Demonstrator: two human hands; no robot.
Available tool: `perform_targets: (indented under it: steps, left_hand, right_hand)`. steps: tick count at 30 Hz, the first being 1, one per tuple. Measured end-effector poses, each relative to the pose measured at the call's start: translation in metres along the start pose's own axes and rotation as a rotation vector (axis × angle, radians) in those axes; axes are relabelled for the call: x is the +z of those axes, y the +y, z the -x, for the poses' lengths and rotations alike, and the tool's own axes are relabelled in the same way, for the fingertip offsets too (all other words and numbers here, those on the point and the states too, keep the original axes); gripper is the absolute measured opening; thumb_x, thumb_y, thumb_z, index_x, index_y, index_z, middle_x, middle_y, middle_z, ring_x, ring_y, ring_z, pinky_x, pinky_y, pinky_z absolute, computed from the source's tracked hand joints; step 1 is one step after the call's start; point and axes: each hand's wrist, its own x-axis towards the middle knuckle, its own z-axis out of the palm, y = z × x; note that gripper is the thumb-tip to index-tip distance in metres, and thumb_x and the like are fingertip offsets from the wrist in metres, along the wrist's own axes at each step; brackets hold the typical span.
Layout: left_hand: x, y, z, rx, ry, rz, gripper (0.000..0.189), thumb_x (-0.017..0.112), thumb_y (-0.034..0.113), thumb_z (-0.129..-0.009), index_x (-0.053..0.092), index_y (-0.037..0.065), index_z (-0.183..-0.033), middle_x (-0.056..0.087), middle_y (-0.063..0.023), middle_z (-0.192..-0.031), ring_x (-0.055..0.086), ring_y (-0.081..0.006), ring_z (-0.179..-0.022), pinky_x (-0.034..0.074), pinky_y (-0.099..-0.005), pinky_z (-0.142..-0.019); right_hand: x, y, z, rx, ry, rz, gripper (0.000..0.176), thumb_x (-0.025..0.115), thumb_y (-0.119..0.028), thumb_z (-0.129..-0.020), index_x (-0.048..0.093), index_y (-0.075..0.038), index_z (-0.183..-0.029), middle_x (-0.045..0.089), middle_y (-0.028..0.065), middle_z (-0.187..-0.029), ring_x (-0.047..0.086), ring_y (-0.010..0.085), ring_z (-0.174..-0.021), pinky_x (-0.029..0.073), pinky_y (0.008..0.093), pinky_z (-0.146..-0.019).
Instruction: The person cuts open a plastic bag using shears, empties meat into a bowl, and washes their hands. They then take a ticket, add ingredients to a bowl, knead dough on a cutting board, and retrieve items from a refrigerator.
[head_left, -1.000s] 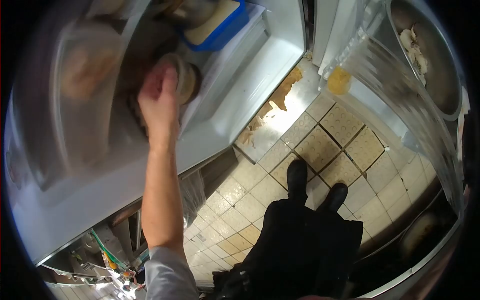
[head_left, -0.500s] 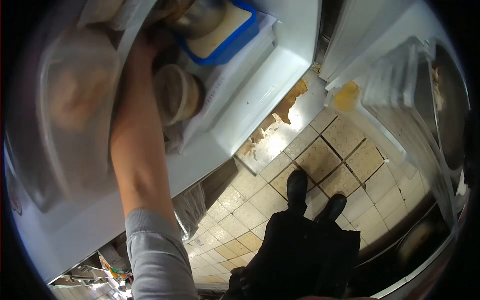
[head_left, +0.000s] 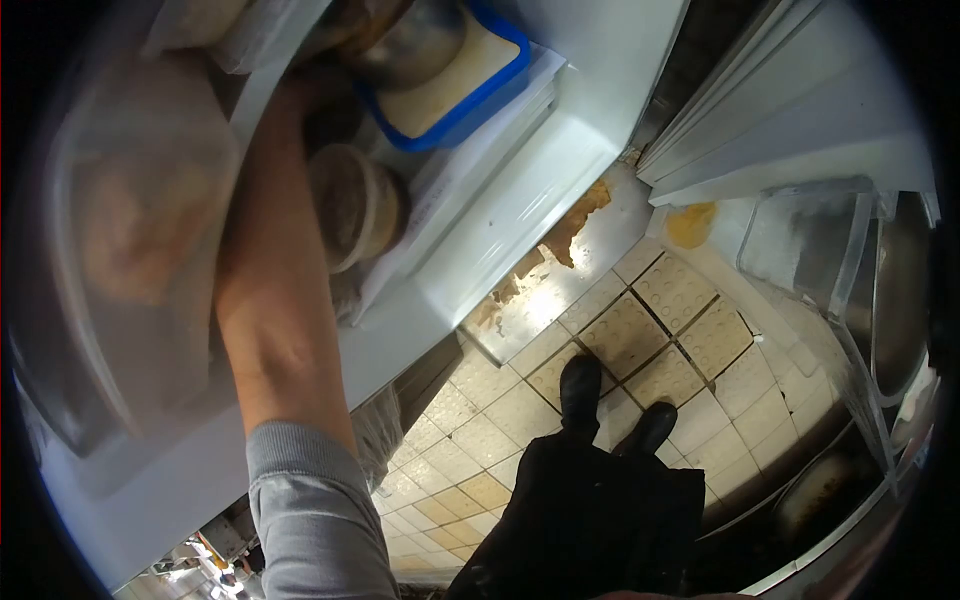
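Observation:
My left forearm, in a grey sleeve [head_left: 310, 500], reaches up into a white refrigerated compartment [head_left: 530, 185]. Deep in shadow at its end is my left hand [head_left: 318, 88]; its fingers are hidden, and so is anything they hold. Just right of the forearm stands a round lidded tub [head_left: 345, 205] with dark contents. A blue-rimmed container [head_left: 465, 105] with pale contents lies beyond it, a metal bowl [head_left: 415, 45] on top. Left of the arm is a blurred, translucent container [head_left: 140, 230]. My right hand is out of view.
Clear plastic containers [head_left: 800, 240] and a yellow patch [head_left: 690, 224] are at the right. Below the compartment, a metal strip [head_left: 545, 300] has peeling brown material. My dark shoes [head_left: 580, 390] stand on the tiled floor [head_left: 510, 415]. A plastic-wrapped item [head_left: 375, 435] hangs beside my sleeve.
The view has shifted slightly, and the clear containers at the right appear at a different angle, with more of the white panel above them showing. My left arm remains inside the compartment.

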Motion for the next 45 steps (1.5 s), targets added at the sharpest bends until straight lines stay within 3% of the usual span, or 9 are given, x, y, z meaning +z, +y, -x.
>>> perform_targets:
  steps: [18, 23, 30, 33, 35, 39, 42, 45]
  left_hand:
    - [-0.005, 0.01, 0.059, 0.061, 0.056, 0.139, 0.044, 0.054, 0.036, -0.103, 0.054, 0.003, -0.133, 0.06, -0.0122, -0.128, 0.062, -0.0297, -0.116, 0.057, -0.0454, -0.095]
    - [-0.011, 0.023, 0.12, 0.1, 0.078, 0.206, 0.045, 0.053, 0.038, -0.103, 0.053, 0.003, -0.132, 0.06, -0.0115, -0.128, 0.062, -0.0295, -0.117, 0.058, -0.0447, -0.094]
    - [0.012, 0.06, 0.277, 0.124, 0.102, 0.325, 0.045, 0.053, 0.037, -0.104, 0.052, 0.005, -0.136, 0.056, -0.0111, -0.134, 0.059, -0.0295, -0.121, 0.058, -0.0457, -0.095]
    - [-0.002, 0.068, 0.312, 0.051, 0.023, 0.363, 0.042, 0.056, 0.028, -0.104, 0.049, 0.01, -0.141, 0.053, -0.0114, -0.14, 0.055, -0.0295, -0.127, 0.056, -0.051, -0.098]
    - [-0.006, 0.066, 0.34, -0.037, 0.128, 0.312, 0.043, 0.046, 0.025, -0.107, 0.045, 0.001, -0.142, 0.051, -0.0169, -0.142, 0.051, -0.034, -0.132, 0.047, -0.0562, -0.109]
    - [-0.011, 0.076, 0.39, -0.182, 0.225, 0.294, 0.039, 0.044, 0.016, -0.105, 0.045, -0.003, -0.14, 0.055, -0.0178, -0.136, 0.054, -0.0327, -0.129, 0.049, -0.0528, -0.108]
    - [-0.021, 0.083, 0.428, -0.262, 0.263, 0.242, 0.036, 0.044, 0.01, -0.102, 0.047, -0.006, -0.134, 0.057, -0.0174, -0.131, 0.058, -0.0312, -0.123, 0.054, -0.0484, -0.103]
    - [-0.029, 0.098, 0.47, -0.358, 0.305, 0.17, 0.029, 0.048, 0.005, -0.094, 0.051, -0.004, -0.121, 0.059, -0.017, -0.125, 0.063, -0.0285, -0.113, 0.061, -0.0436, -0.088]
  right_hand:
    - [0.009, 0.0, -0.019, -0.008, -0.043, -0.018, 0.041, 0.049, -0.04, -0.098, 0.058, -0.004, -0.115, 0.06, 0.0118, -0.121, 0.058, 0.0223, -0.115, 0.041, 0.0402, -0.107]
    - [0.011, 0.0, -0.028, 0.001, -0.072, -0.017, 0.042, 0.049, -0.041, -0.098, 0.058, -0.003, -0.116, 0.06, 0.0121, -0.122, 0.058, 0.0223, -0.116, 0.042, 0.0399, -0.107]
    - [0.01, -0.008, -0.038, 0.02, -0.081, -0.028, 0.044, 0.05, -0.041, -0.098, 0.058, -0.003, -0.118, 0.061, 0.0126, -0.124, 0.058, 0.0222, -0.116, 0.043, 0.0396, -0.106]
    - [0.01, -0.012, -0.04, 0.039, -0.08, -0.048, 0.045, 0.05, -0.042, -0.098, 0.058, -0.003, -0.119, 0.061, 0.0127, -0.125, 0.058, 0.0222, -0.116, 0.043, 0.0395, -0.106]
    - [0.011, -0.015, -0.041, 0.044, -0.075, -0.058, 0.046, 0.05, -0.042, -0.098, 0.058, -0.002, -0.12, 0.061, 0.0129, -0.125, 0.058, 0.0222, -0.116, 0.043, 0.0394, -0.106]
    - [0.011, -0.017, -0.045, 0.066, -0.07, -0.096, 0.047, 0.05, -0.042, -0.098, 0.058, -0.002, -0.121, 0.061, 0.0131, -0.126, 0.058, 0.0221, -0.116, 0.044, 0.0392, -0.105]
    - [0.012, -0.018, -0.043, 0.085, -0.063, -0.137, 0.048, 0.05, -0.042, -0.098, 0.058, -0.002, -0.122, 0.061, 0.0133, -0.127, 0.059, 0.0221, -0.116, 0.044, 0.0391, -0.105]
    - [0.017, -0.02, -0.04, 0.112, -0.053, -0.169, 0.049, 0.05, -0.043, -0.098, 0.058, -0.002, -0.123, 0.061, 0.0135, -0.128, 0.059, 0.022, -0.117, 0.045, 0.039, -0.105]
